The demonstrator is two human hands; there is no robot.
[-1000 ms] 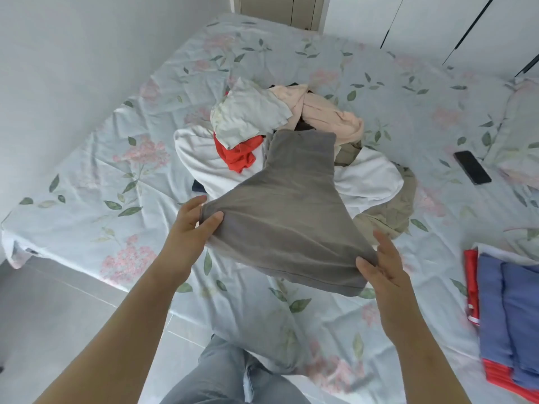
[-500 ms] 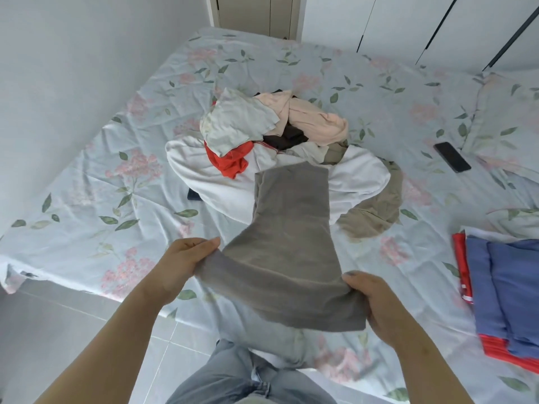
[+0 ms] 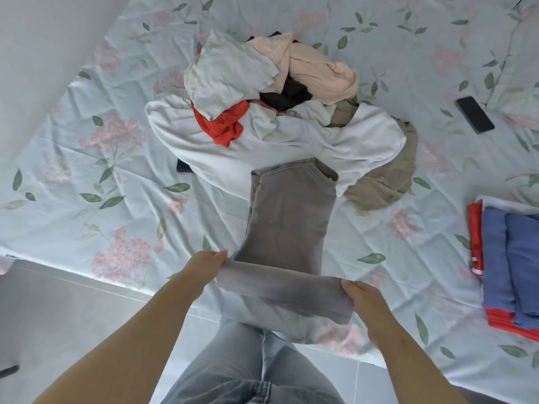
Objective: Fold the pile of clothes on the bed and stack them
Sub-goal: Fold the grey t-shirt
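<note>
Head view: a grey garment (image 3: pixel 288 223) lies lengthwise on the floral bed (image 3: pixel 87 185). Its far, collared end rests on the white garment (image 3: pixel 291 147) at the foot of the pile of clothes (image 3: pixel 277 112), which sits at 12 o'clock from it. Its near end is lifted at the bed's edge and stretched between both hands. The left hand (image 3: pixel 201 272) grips the corner at 7 o'clock, its fingers (image 3: pixel 217 256) curled round the cloth. The right hand (image 3: pixel 364 301) pinches the corner at 5 o'clock, thumb on top. The folded stack (image 3: pixel 513 266), blue over red, lies well apart at 3 o'clock. A dark phone (image 3: pixel 474 114) lies on the sheet at 2 o'clock, near a pillow (image 3: pixel 519 83).
</note>
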